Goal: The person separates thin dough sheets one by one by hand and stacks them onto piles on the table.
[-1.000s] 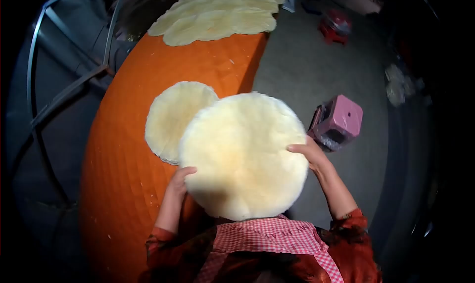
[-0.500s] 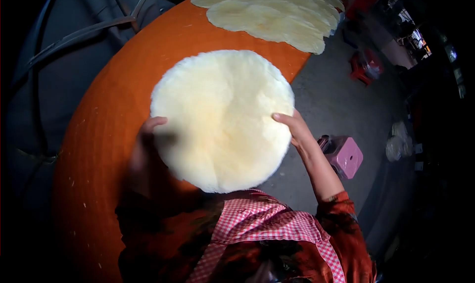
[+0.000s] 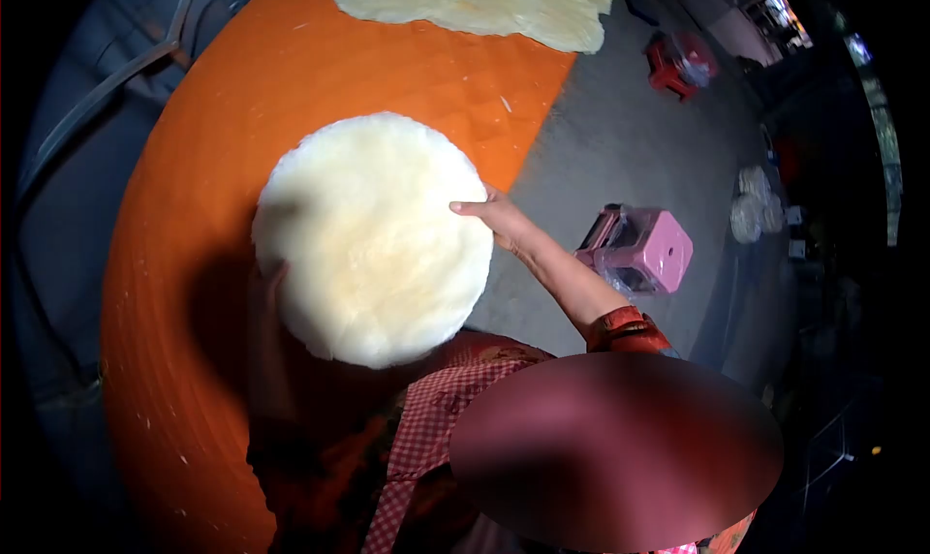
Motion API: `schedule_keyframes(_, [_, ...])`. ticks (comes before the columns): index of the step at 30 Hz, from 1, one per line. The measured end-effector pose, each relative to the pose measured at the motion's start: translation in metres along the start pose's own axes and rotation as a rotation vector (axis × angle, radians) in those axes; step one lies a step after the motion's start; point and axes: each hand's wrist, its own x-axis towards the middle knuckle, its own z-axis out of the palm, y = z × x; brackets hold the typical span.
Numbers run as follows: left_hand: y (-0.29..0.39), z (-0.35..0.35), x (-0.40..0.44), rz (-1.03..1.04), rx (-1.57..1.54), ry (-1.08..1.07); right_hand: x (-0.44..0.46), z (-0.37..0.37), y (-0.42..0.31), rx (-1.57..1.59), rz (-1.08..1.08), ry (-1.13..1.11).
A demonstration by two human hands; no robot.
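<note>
A large, round, cream-coloured sheet (image 3: 373,244) with a slightly ragged white rim is held up in front of my body, over the orange table cover. It looks like a thin flatbread or wafer; I cannot tell if it is one sheet or a stack. My right hand (image 3: 494,215) grips its right edge, thumb on top and fingers underneath. At the left edge, in deep shadow, my left hand (image 3: 267,288) is closed on it, thumb at the rim. Similar overlapping pale sheets (image 3: 475,4) lie at the far end of the table.
The orange cover (image 3: 184,225) spreads over the table, its right edge above a grey floor (image 3: 591,138). Right of me stand a pink stool (image 3: 662,249) and, further off, a red stool (image 3: 681,65). Clear-wrapped bundles (image 3: 756,205) sit at the far right. A metal pipe (image 3: 107,84) runs at upper left.
Both hands and the round sheet have shifted left in the view, and my left thumb sits lower on the rim. The view has turned, so table and stools appear higher.
</note>
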Motion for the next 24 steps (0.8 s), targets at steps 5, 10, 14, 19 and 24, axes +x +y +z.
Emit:
schedule_keyframes(5, [0.046,0.007,-0.015,-0.048,0.326,0.011,0.006,-0.001,0.009,-0.016,-0.037,0.007])
schedule_keyframes(10, [0.014,-0.003,0.016,-0.026,0.389,0.035,0.012,-0.004,0.016,-0.813,-0.199,0.328])
schedule_keyframes(14, [0.039,0.031,-0.001,-0.085,-0.077,-0.101,0.027,-0.022,0.042,-0.606,-0.048,0.301])
schedule_keyframes(19, [0.072,0.063,-0.068,-0.187,-0.409,-0.346,0.02,-0.023,0.005,-0.653,0.126,0.219])
schedule_keyframes(24, [0.049,0.073,-0.058,-0.359,-0.398,-0.341,0.016,-0.029,0.019,-0.238,0.077,0.177])
